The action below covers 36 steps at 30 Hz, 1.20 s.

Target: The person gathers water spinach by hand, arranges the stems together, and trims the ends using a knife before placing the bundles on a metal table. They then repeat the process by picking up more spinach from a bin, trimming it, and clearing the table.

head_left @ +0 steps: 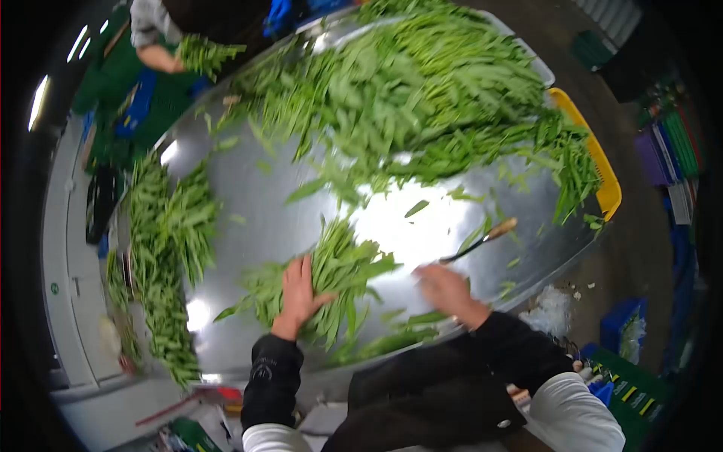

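My left hand [299,295] lies on a bunch of long-leaved greens [339,264] near the front of the metal table, its fingers stretched out and the thumb apart. To its right is my right hand [446,290], smeared by motion, so its grip cannot be made out. Just beyond the right hand lies a knife with a wooden handle [503,227], its dark blade pointing back toward that hand. Loose leaves and stems [399,339] lie along the near edge, between me and the bunch.
A large heap of greens [392,90] covers the far side of the metal table [252,196]. More bunches [162,264] line the left edge. A yellow crate [591,151] stands at the right edge. Across the table, a person's hand [162,59] holds a small bunch.
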Motion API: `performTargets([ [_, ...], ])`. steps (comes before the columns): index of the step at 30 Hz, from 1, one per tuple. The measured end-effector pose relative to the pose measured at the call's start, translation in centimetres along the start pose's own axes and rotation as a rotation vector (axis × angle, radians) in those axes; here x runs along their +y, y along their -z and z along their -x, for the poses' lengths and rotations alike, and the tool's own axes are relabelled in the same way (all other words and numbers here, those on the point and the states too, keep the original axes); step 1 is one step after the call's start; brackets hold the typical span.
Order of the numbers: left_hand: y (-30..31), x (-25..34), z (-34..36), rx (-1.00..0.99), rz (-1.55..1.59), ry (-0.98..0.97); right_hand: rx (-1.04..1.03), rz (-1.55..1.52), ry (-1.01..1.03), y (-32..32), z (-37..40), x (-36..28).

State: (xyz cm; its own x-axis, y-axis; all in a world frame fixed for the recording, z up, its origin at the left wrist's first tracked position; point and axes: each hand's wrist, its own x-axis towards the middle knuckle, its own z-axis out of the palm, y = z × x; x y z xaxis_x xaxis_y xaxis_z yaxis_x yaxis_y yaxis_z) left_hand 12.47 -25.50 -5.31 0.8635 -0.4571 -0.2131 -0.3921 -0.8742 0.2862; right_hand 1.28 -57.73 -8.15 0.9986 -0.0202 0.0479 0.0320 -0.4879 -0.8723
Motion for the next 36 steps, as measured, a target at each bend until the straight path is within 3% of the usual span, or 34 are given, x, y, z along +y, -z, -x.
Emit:
performTargets([
  [2, 1.3, 0.5, -0.2, 0.034, 0.064, -0.023, 0.107, 0.165, -0.122, 4.7, -0.6, -1.3],
  [3, 2.5, 1.2, -0.1, 0.09, 0.085, -0.053, 0.183, 0.372, -0.025, 6.3, -0.3, 0.1],
  [5, 3.1, -0.1, 0.6, 0.136, 0.1, -0.078, 0.279, 0.63, -0.11, 7.8, -0.1, 0.1],
  [8, 3.0, -2.8, 0.9, 0.363, 0.428, 0.025, 0.249, 0.685, -0.228, 8.0, 0.5, 1.8],
  [11, 3.5, -4.6, 0.4, 0.289, 0.382, 0.0, 0.304, 0.647, -0.334, 8.0, 0.0, 2.0],
  [13, 3.8, -4.7, -0.8, 0.303, 0.386, -0.008, 0.346, 0.76, -0.238, 8.1, -0.5, 2.3],
  [16, 2.6, -5.9, -2.4, 0.152, 0.303, 0.028, 0.109, 0.872, 0.022, 8.8, -1.7, 2.7],
  [21, 3.3, -5.9, -3.3, 0.05, 0.363, 0.109, 0.038, 0.844, 0.114, 9.6, -2.1, 3.9],
  [24, 4.9, -3.8, -5.2, 0.276, 0.362, 0.122, 0.088, 0.849, 0.188, 10.0, -2.3, 4.1],
  [27, 2.8, -1.6, -8.6, 0.255, 0.468, 0.066, 0.052, 0.775, 0.096, 10.7, -2.4, 4.9],
  [30, -1.2, 0.1, -9.6, 0.284, 0.421, -0.025, 0.031, 0.773, 0.193, 11.8, -2.7, 3.8],
  [33, -0.8, 1.3, -8.9, 0.442, 0.253, -0.056, 0.057, 0.495, 0.045, 10.2, -2.4, 1.3],
  [36, 0.9, 1.6, -7.2, 0.263, 0.141, 0.154, 0.118, -0.206, -0.369, 6.6, -1.7, 0.6],
])
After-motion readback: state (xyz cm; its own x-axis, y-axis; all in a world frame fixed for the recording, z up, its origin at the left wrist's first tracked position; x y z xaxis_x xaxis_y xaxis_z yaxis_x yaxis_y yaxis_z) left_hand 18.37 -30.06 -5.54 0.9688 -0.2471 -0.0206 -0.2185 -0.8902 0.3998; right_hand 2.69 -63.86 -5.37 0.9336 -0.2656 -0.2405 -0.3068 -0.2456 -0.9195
